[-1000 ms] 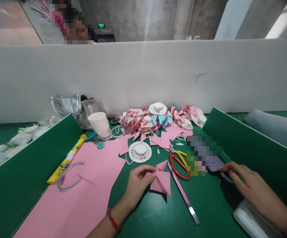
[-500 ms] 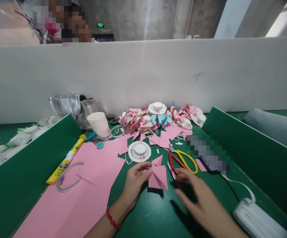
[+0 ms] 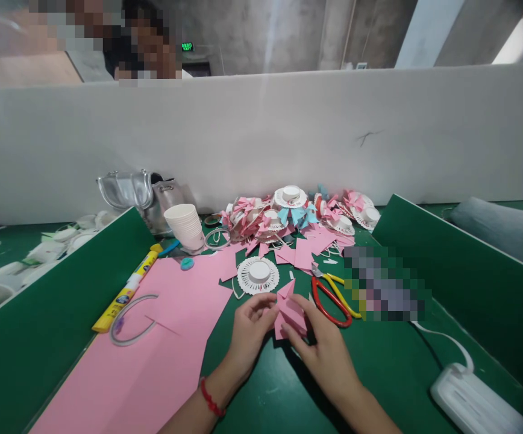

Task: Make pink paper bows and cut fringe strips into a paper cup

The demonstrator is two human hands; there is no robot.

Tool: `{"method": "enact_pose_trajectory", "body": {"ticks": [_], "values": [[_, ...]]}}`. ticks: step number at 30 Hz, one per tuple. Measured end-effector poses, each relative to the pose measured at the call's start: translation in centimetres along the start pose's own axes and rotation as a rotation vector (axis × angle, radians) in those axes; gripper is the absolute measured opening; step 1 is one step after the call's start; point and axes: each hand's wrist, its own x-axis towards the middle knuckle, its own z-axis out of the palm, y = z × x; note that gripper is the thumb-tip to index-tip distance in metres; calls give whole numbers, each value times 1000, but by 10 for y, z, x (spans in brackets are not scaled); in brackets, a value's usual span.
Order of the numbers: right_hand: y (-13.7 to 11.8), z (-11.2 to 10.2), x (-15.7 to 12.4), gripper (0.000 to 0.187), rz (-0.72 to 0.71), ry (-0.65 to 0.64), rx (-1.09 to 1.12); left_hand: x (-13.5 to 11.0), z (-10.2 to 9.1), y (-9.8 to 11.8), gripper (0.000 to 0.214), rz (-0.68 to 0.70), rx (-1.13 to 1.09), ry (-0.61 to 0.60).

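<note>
Between my two hands is a folded piece of pink paper [image 3: 288, 310], its pointed tip standing up above my fingers. My left hand [image 3: 253, 319] pinches its left side between thumb and fingers. On the right edge, the thumb and fingers of my right hand [image 3: 322, 340] close around the paper. Just behind it lies a small white paper hat [image 3: 258, 275] with a slit, fringed brim and a string. Red-and-yellow-handled scissors [image 3: 332, 301] rest on the table right of the paper.
A large pink sheet [image 3: 153, 361] covers the left side, with a yellow glue tube [image 3: 126, 292] and a clear ring on it. Stacked paper cups [image 3: 184, 226] and a silver bag [image 3: 128, 190] stand behind. Decorated hats [image 3: 291, 196] pile up at the back. Green dividers [image 3: 460, 265] flank both sides.
My right hand has moved left from beside the scissors and taken hold of the folded pink paper. The scissors now lie free of that hand. My left hand keeps its pinch.
</note>
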Motion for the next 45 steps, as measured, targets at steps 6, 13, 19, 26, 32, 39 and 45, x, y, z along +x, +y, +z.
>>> {"method": "enact_pose_trajectory", "body": {"ticks": [6, 13, 19, 26, 32, 39, 45], "values": [[3, -4, 4, 13, -54, -12, 23, -1, 1, -1, 22, 95, 61, -35], [12, -20, 0, 15, 16, 28, -79, -3, 4, -2, 17, 115, 168, -130], [46, -62, -8, 22, 131, 188, -459, -2, 4, -2, 23, 100, 218, -89], [52, -95, -16, 35, 372, 217, -939, -2, 3, -2, 29, 121, 244, -103], [51, -98, -17, 37, 443, 159, -1062, -2, 4, -2, 20, 135, 232, -68], [57, -99, -15, 36, 479, 122, -1080, -1, 4, -2, 9, 151, 253, -73], [54, -99, -16, 34, 482, 114, -1058, -2, 3, -2, 6, 148, 287, -93]]}}
